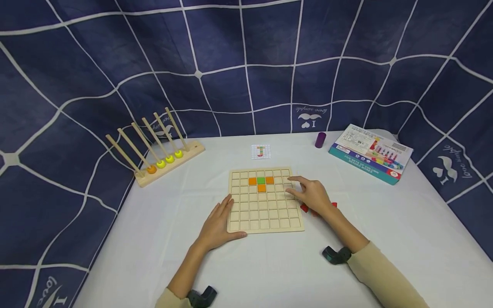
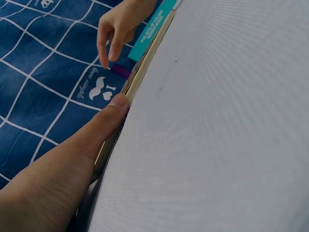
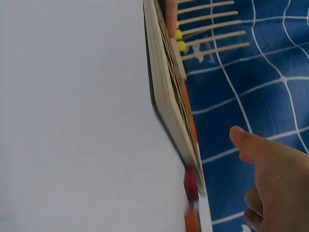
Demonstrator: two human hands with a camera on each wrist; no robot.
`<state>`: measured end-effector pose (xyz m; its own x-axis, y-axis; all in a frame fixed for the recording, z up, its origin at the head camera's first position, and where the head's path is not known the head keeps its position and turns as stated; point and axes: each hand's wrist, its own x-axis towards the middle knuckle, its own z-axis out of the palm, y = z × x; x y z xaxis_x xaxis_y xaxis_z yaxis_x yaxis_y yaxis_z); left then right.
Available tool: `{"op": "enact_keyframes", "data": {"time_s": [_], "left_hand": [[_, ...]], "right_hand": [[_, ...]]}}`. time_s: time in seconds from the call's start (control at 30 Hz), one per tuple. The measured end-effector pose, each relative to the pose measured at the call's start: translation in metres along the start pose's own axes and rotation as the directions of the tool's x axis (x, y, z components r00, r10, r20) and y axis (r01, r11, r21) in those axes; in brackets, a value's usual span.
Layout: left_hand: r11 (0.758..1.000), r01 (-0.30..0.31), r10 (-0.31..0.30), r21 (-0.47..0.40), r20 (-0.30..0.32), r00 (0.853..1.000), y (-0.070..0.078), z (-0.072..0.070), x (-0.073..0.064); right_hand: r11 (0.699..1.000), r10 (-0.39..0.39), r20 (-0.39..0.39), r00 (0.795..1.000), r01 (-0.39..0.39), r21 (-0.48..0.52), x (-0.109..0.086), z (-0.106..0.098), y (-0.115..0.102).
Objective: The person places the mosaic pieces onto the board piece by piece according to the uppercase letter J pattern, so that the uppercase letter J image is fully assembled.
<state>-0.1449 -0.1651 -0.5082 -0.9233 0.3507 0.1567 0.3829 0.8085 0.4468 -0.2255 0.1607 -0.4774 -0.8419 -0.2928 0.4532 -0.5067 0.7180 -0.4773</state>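
Observation:
A square wooden grid board (image 1: 263, 223) lies on the white table. Near its far side, a green tile (image 1: 261, 180) sits between two orange tiles, with another orange tile (image 1: 262, 188) just below the green one. My left hand (image 1: 216, 226) rests against the board's near-left corner, fingers along the left edge and thumb (image 2: 108, 113) at the near edge. Over the board's right edge hovers my right hand (image 1: 313, 194), its thumb and index finger apart with nothing visible between them. Red pieces (image 1: 304, 208) lie right of the board, partly hidden under the right forearm.
A small card (image 1: 261, 152) with a coloured J pattern lies beyond the board. At the left stands a wooden peg rack (image 1: 194, 149) with yellow and orange beads. A purple cylinder (image 1: 320, 140) and a flat toy box (image 1: 369, 154) are at the back right, before a blue checked cloth.

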Motion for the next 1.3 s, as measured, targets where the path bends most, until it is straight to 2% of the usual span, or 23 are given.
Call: {"op": "enact_keyframes", "data": {"time_s": [0.27, 0.53, 0.73, 0.9, 1.1, 1.3], "left_hand": [[1.000, -0.007, 0.007, 0.004, -0.001, 1.000, 0.001, -0.001, 0.000], [1.000, -0.018, 0.018, -0.003, -0.017, 1.000, 0.000, 0.000, -0.001], [1.000, -0.018, 0.018, -0.003, -0.016, 1.000, -0.001, 0.001, -0.001], [1.000, -0.017, 0.017, 0.000, -0.016, 1.000, -0.001, 0.001, -0.001], [1.000, -0.015, 0.015, 0.004, -0.018, 1.000, -0.001, 0.001, 0.000], [1.000, -0.012, 0.012, 0.001, -0.019, 1.000, 0.000, 0.000, 0.000]], "right_hand": [[0.999, 0.046, -0.016, 0.999, -0.047, -0.018, -0.021, -0.034, 0.025], [0.989, 0.138, 0.019, 0.990, -0.137, -0.051, -0.038, -0.053, 0.049], [0.981, 0.185, 0.115, 0.976, -0.175, -0.087, -0.045, -0.056, 0.058], [0.975, 0.209, 0.164, 0.964, -0.194, -0.104, -0.048, -0.053, 0.064], [0.970, 0.235, 0.169, 0.957, -0.220, -0.104, -0.049, -0.053, 0.066], [0.976, 0.212, 0.148, 0.966, -0.201, -0.085, -0.049, -0.054, 0.065]]}}
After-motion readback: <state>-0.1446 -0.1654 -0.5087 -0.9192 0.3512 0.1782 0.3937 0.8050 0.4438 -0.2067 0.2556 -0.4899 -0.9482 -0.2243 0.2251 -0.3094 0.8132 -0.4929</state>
